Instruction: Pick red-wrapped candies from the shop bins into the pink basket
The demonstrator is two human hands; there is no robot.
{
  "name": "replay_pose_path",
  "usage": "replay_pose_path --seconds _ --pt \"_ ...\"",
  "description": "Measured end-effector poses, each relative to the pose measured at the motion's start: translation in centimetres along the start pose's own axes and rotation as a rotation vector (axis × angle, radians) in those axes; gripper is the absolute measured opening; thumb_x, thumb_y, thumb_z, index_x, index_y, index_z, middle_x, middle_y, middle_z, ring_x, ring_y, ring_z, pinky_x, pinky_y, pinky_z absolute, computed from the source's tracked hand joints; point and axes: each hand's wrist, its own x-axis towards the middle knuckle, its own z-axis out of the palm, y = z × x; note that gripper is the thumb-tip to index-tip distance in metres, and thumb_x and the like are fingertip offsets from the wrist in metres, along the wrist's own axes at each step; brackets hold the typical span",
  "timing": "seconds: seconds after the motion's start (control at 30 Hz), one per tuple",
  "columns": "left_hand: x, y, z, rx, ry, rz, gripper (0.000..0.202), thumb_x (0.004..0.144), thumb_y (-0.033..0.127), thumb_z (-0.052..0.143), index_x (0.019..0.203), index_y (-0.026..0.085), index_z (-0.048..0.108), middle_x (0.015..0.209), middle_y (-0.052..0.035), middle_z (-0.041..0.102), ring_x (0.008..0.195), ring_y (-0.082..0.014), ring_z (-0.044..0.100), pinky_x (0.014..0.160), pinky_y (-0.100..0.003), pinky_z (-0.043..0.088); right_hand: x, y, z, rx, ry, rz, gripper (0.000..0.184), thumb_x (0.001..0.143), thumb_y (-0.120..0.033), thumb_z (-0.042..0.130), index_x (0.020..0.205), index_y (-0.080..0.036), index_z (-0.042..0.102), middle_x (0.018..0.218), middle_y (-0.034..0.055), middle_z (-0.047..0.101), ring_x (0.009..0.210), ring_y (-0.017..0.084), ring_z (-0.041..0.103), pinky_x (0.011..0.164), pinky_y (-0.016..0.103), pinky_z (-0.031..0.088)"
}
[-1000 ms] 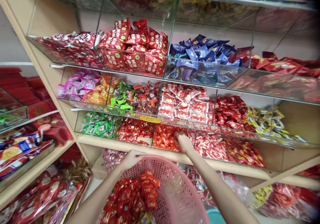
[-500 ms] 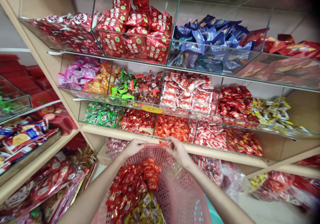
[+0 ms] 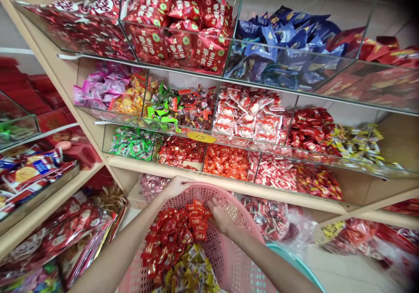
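Pink basket (image 3: 229, 258): left hand (image 3: 175, 185) clamps its far rim. Right hand (image 3: 220, 216), fingers together, touches red sweets (image 3: 173, 236) heaped just leftward; pinch unclear.

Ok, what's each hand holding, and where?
Left hand grips the basket by its far rim. Right hand is on the red candies inside; a grip cannot be told.

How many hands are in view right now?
2: the left hand grips the far rim of the pink basket; the right hand is inside it, touching the red candies. No other hands show.
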Motion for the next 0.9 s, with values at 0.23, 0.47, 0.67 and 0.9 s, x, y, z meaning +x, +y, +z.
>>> replay_pose_path --seconds 0.23,0.47,0.67,0.9 --pt "-0.1 0.4 -0.1 0.000 0.010 0.020 0.034 0.074 0.031 0.051 0.102 0.015 0.064 0.095 -0.0039 0.068 0.088 -0.0181 0.062 0.083 -0.030 0.046 0.0 -0.3 0.8 -0.056 -0.071 0.007 0.045 0.068 -0.010 0.051 0.110 -0.022 0.040 0.111 0.0057 0.043 0.098 0.016 0.048 0.079 0.027 0.038" --pt "-0.3 0.4 0.0 -0.003 0.015 0.010 0.036 0.075 0.032 0.049 0.103 0.015 0.064 0.095 -0.0046 0.068 0.082 -0.0179 0.063 0.078 -0.029 0.047 -0.1 -0.8 1.2 -0.050 -0.003 0.024 0.050 0.068 -0.008 0.051 0.114 -0.022 0.037 0.113 0.0069 0.045 0.100 0.018 0.051 0.077 0.027 0.041" --pt "-0.4 0.7 -0.2 0.019 0.014 -0.018 0.035 0.075 0.029 0.048 0.103 0.016 0.063 0.097 -0.0033 0.068 0.078 -0.0171 0.064 0.073 -0.028 0.049 0.3 -1.9 0.7 -0.240 -0.041 0.072 0.049 0.070 -0.009 0.051 0.115 -0.022 0.039 0.113 0.0082 0.049 0.090 0.019 0.059 0.068 0.026 0.044" --pt "-0.4 0.8 -0.2 0.017 0.022 -0.028 0.036 0.074 0.032 0.050 0.104 0.018 0.063 0.089 -0.0019 0.070 0.082 -0.0188 0.063 0.078 -0.030 0.048 -0.7 -3.0 -2.4 -0.377 -0.002 0.032 0.038 0.071 -0.027 0.061 0.106 -0.021 0.047 0.104 0.0085 0.054 0.079 0.022 0.062 0.058 0.026 0.044"
